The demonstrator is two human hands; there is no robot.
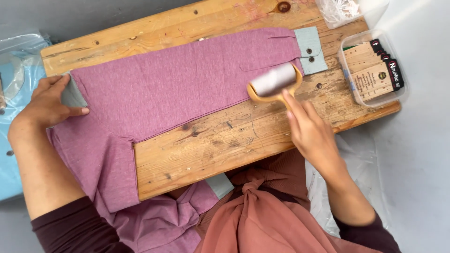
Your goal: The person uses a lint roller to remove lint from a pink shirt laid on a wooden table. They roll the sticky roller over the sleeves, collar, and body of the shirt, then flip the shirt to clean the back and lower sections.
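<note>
Planks of a worn wooden table (243, 140) ran from near left to far right across the view, and a mauve shirt (173, 89) lay spread along them, its body hanging off the near left edge towards the person's lap. One sleeve stretched flat on the wood, its long axis running from the left hand up to the grey-green cuff (310, 49) at the far right. A clear plastic box of tags (375, 70) stood at the right end of the table, just beyond the cuff and apart from it.

The left hand (47, 100) pressed down at the far left of the garment, fingers partly curled, thumb and fingers pinching a grey-green fabric edge (72, 96) there. The right hand (311, 131) was closed round the yellow handle of a lint roller (275, 82), whose pale drum lay crosswise on the sleeve near the cuff end, touching the cloth. The roller's drum sat square to the sleeve's length, so the open run of fabric lay to its left, towards the holding hand. The right hand was much the nearer to the cuff; the left hand anchored the opposite end, well apart.
</note>
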